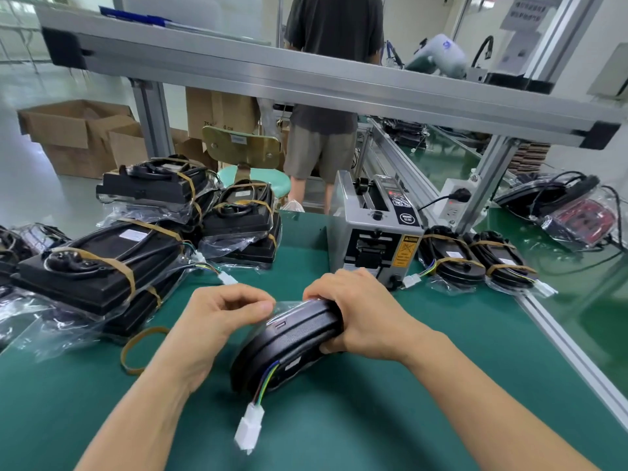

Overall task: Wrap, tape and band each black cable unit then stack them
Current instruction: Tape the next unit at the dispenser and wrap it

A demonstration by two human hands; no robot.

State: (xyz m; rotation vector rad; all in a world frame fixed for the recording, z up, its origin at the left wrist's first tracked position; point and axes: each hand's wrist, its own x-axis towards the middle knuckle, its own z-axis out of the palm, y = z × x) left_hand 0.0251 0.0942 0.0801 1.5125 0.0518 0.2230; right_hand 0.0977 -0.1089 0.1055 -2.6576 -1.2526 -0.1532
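A black cable unit stands on its edge on the green mat, tilted toward me. My right hand grips its far end from above. My left hand pinches a clear plastic film lying over the unit's top edge. Coloured wires run from the unit's near end to a white connector resting on the mat. A loose tan rubber band lies on the mat to the left. A stack of bagged, banded units sits at the left.
A grey tape dispenser stands behind my hands. Two banded units lie to its right, at the table's metal edge rail. A person stands beyond an aluminium frame beam. Cardboard boxes sit on the floor.
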